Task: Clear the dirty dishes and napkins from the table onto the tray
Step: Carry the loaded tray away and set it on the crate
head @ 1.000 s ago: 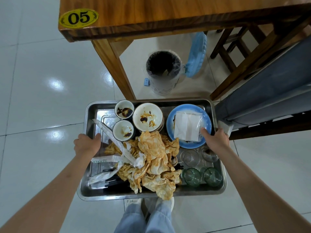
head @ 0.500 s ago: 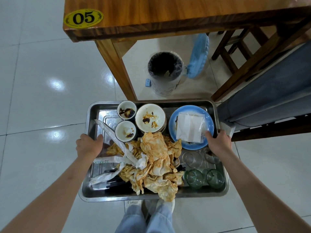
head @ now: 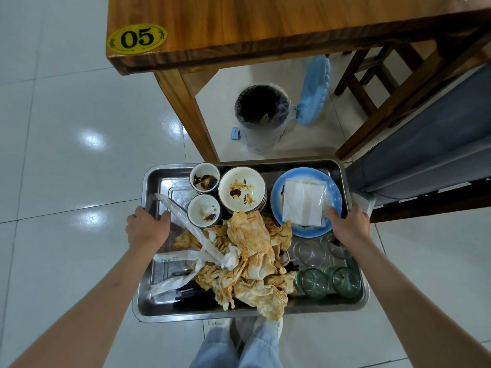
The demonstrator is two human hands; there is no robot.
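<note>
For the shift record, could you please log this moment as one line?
stage: carrying | left hand: grips steel tray left rim | right hand: grips right rim | load: stained napkins, bowls, blue plate

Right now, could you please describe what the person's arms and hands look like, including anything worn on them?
Both forearms are bare to the frame edge: no sleeves, gloves, watch, rings or bracelets show on the left hand or right hand. Nails look short and unpainted.

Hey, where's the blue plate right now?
In the head view, the blue plate sits in the tray's far right corner, beside the stacked white bowls, with the right hand's thumb on its rim.
</note>
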